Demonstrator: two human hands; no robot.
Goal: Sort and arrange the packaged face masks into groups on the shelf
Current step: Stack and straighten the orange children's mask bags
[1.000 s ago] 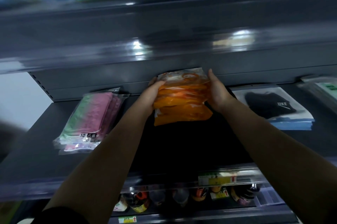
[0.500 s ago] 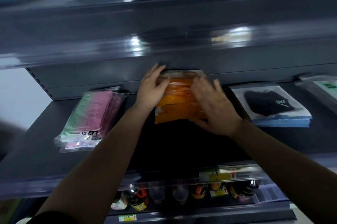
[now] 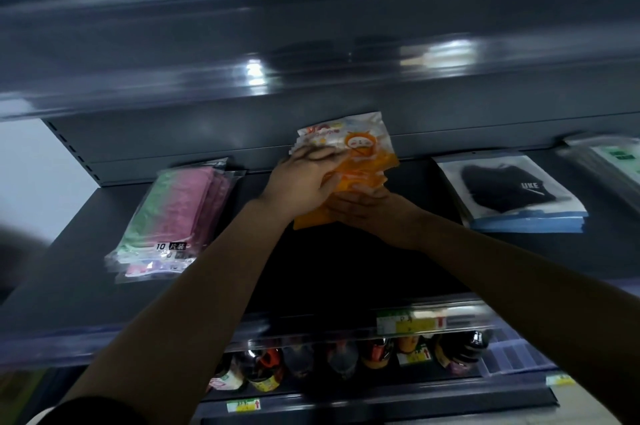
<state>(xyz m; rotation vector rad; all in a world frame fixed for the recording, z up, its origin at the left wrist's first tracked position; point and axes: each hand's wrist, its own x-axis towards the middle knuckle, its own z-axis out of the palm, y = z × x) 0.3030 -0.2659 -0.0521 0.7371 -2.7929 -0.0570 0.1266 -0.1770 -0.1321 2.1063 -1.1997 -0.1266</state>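
While glossy orange packs (image 3: 360, 165) fan (crinkly film), both hands grip.

- Bottles (image 3: 346, 360) stand in a row on the lower tier, dark-bodied, some with red or orange caps and yellow labels; details are blurred.
- Price tags (image 3: 410, 323) in green, yellow and white sit in a clear strip along a shelf edge above the bottles.
- Another small price tag (image 3: 243, 405) with a red arrow sits on the lowest edge.
- A pale wall (image 3: 24, 161) shows at the left.
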